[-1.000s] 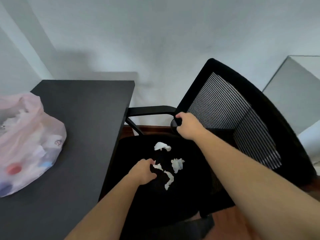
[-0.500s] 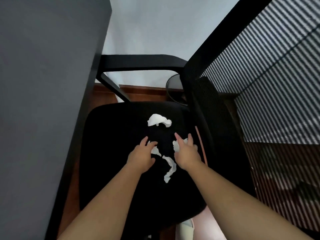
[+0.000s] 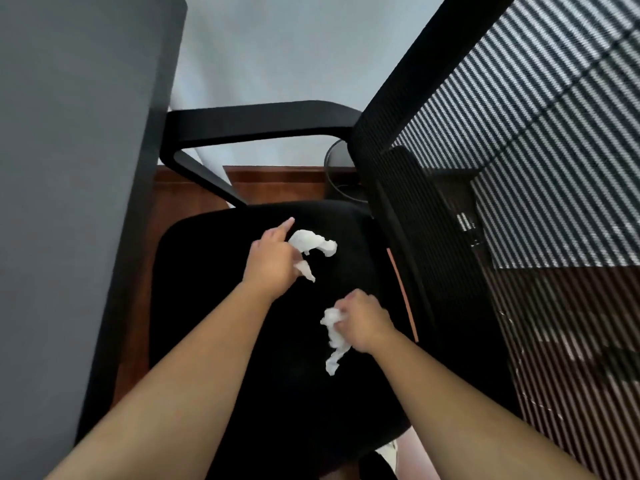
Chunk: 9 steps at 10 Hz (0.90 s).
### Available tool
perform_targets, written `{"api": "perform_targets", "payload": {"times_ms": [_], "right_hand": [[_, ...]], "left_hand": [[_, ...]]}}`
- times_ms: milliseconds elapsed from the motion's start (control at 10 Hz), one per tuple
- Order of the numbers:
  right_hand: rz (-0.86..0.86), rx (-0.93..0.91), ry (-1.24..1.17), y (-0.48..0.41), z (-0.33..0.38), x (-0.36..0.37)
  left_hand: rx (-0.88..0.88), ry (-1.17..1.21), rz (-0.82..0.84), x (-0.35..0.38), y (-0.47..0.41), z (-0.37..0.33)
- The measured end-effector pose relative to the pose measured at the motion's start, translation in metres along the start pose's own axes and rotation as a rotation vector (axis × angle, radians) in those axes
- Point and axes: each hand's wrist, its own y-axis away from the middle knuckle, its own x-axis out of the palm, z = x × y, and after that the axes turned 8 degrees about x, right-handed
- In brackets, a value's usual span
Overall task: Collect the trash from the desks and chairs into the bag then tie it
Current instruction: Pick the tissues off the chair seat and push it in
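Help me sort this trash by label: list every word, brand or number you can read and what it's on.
None can be read.
The tissue scraps, chair seat, mesh backrest and desk show no print; small pale marks behind the mesh are too blurred to tell.

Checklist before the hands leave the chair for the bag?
1. Right hand grips the tissue wad: ok, fingers curled round it.
2. Strip hanging below that wad is secured: cannot tell whether it is held or only trailing.
3. Left hand holds the small scrap: ok, it appears pinched under the curled fingers, with the index finger extended.
4. Loose tissue collected: not ok, it lies on the seat beside the left index finger.
5. Rest of the seat checked: cannot tell, the forearms cover part of it.
6. Bag within reach: cannot tell, it is not in view.
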Motion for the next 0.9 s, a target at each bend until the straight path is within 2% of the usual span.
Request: {"api": "perform_targets", "payload": {"times_ms": [100,200,300,400,500,600,700,800,900], "right_hand": [[0.158,-0.079,0.113,0.005,-0.003,0.019],[0.113,-0.094,0.044,0.008,-0.003,0.038],[0.090,-0.080,-0.014,0.001,-0.005,0.043],[0.145,0.072,-0.134,0.007,-0.005,0.029],[0.074,0.067,-0.152,0.022,-0.007,0.007],[0.012,0.016,-0.224,0.037,0.006,-0.035],[-0.046,-0.005,-0.405,0.062,0.033,-0.088],[-0.142,-0.085,-0.469,0.088,0.059,-0.143],[-0.200,-0.272,-0.339,0.121,0.092,-0.197]], "left_hand": [[0.095,-0.124,0.193,-0.005,-0.026,-0.010],[-0.028,0.005,0.322,0.012,-0.036,-0.015],[-0.245,0.018,0.501,0.015,-0.040,-0.018],[-0.437,0.004,0.537,0.009,-0.026,-0.021],[-0.482,0.021,0.472,-0.009,-0.007,-0.024],[-0.470,0.041,0.377,-0.062,0.018,-0.038],[-0.473,0.081,0.201,-0.119,0.047,-0.051],[-0.559,0.262,0.020,-0.189,0.078,-0.062],[-0.522,0.278,-0.179,-0.254,0.131,-0.075]]}}
